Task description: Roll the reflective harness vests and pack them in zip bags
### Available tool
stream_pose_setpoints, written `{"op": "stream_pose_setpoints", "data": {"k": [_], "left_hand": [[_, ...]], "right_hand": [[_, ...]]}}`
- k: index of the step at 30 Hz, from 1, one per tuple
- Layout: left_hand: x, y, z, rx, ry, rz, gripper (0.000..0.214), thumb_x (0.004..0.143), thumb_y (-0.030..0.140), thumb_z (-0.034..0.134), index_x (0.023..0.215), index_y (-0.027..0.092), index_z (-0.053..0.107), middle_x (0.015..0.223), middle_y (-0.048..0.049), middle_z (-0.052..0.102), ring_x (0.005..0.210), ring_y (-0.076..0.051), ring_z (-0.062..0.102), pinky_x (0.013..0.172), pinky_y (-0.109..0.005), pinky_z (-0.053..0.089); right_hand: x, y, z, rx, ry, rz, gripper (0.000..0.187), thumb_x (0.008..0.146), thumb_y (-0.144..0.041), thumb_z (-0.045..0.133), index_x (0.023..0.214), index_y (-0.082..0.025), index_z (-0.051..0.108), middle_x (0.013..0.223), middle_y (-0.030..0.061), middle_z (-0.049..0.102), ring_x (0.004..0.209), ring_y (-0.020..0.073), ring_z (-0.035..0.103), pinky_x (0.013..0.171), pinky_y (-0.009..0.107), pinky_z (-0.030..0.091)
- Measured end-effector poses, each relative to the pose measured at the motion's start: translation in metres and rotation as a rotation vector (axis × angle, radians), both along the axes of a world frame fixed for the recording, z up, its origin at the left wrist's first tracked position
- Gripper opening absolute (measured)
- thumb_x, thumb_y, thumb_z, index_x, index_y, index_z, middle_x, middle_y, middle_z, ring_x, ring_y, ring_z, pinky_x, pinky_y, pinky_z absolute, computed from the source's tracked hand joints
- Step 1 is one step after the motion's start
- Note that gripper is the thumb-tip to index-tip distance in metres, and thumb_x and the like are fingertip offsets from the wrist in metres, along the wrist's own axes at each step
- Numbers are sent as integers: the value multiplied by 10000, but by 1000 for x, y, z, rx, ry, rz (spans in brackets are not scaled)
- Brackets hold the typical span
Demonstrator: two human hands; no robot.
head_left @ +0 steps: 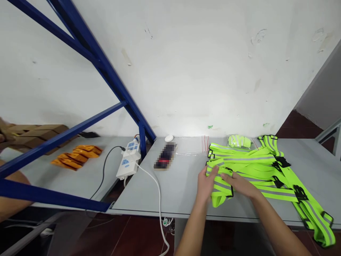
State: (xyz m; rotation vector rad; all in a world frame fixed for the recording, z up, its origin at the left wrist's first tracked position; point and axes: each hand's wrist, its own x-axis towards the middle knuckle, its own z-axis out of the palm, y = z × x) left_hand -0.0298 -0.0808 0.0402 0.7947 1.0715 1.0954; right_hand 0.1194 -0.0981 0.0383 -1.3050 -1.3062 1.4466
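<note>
A folded neon-yellow reflective vest strap (220, 185) with grey bands lies on the grey table (176, 188) between my hands. My left hand (204, 185) grips its left edge with fingers curled over it. My right hand (239, 184) presses on its right side, fingers closed over the fabric. Behind and to the right spreads a pile of several more reflective vests (269, 165), some trailing off the table's front right edge (317, 220). A small bagged vest (239, 141) sits by the wall.
A blurred dark object (165, 157), a white round item (168, 138) and clear plastic bags (191, 145) lie near the wall. A white power strip (129, 159) with cables bridges to the left table, which holds orange packets (77, 155) and cardboard boxes (34, 135). Blue rack beams (106, 67) cross left.
</note>
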Motion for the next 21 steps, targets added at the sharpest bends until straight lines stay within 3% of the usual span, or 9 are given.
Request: {"op": "stream_pose_setpoints", "data": {"k": [3, 6, 11, 16, 19, 21], "left_hand": [[11, -5, -11, -51, -113, 181, 493, 717, 513, 730, 1043, 151, 650, 961, -109, 733, 795, -217, 701, 707, -316, 550], [14, -11, -9, -75, -150, 195, 501, 751, 510, 710, 1120, 193, 594, 1056, -105, 712, 875, -205, 699, 776, -321, 549], [15, -15, 3, -16, -160, 39, 567, 742, 423, 757, 1220, 243, 511, 1202, -102, 661, 1009, -202, 670, 879, -336, 527], [13, -4, 1, 20, -112, 166, 512, 729, 448, 755, 1138, 194, 583, 1104, -108, 701, 957, -217, 685, 838, -338, 542], [9, -1, -2, -22, -169, 158, 504, 721, 444, 763, 1112, 166, 609, 1051, -116, 716, 904, -225, 699, 791, -338, 557], [9, -1, -5, -51, -206, 223, 506, 727, 444, 760, 1128, 174, 608, 1052, -111, 716, 896, -223, 703, 774, -336, 565]], "right_hand": [[-14, 5, -5, -52, 88, -145, 447, 787, -564, 639, 1082, -234, 696, 1125, 75, 705, 1143, 291, 600, 1007, 464, 427], [-21, 11, -12, -51, 2, -252, 478, 759, -594, 641, 1011, -194, 712, 976, 84, 739, 992, 305, 653, 894, 448, 487], [-19, 20, -14, 56, -119, -232, 401, 775, -569, 619, 797, -179, 710, 736, 45, 718, 768, 269, 639, 772, 389, 496], [-21, 19, -4, 127, -122, -189, 366, 819, -537, 581, 839, -195, 711, 831, 41, 724, 830, 271, 637, 853, 385, 464], [-21, 19, 1, 73, -121, -162, 370, 795, -550, 605, 816, -197, 716, 804, 46, 720, 864, 292, 638, 846, 393, 471], [-20, 19, 2, 39, -72, -158, 378, 777, -560, 624, 891, -211, 713, 832, 42, 713, 884, 279, 635, 836, 378, 479]]}}
